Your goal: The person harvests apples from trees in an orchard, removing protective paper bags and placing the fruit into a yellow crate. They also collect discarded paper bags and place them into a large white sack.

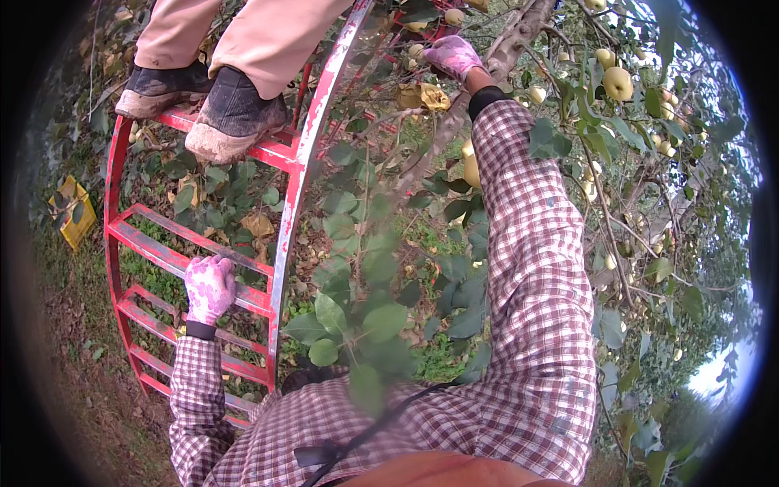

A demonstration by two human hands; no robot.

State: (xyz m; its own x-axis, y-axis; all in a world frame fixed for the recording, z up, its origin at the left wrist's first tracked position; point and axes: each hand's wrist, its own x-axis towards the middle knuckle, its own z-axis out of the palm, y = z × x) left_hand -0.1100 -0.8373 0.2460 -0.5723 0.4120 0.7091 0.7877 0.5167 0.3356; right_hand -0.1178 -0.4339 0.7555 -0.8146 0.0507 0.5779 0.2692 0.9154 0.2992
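This is an orchard, outdoors among fruit trees. Pale yellow apples [617,81] hang all through the leafy branches [519,36] on the right, some lower ones partly hidden by foliage. A red metal ladder [284,211] stands against the tree, with another person's muddy shoes [231,114] on a rung. Below lie grass, weeds and brown fallen leaves [258,224], and a yellow crate [71,213] sits on the ground.

Both arms wear a red-and-white plaid shirt with dark cuffs; the left hand [209,288] and right hand [453,55] wear pink patterned gloves.
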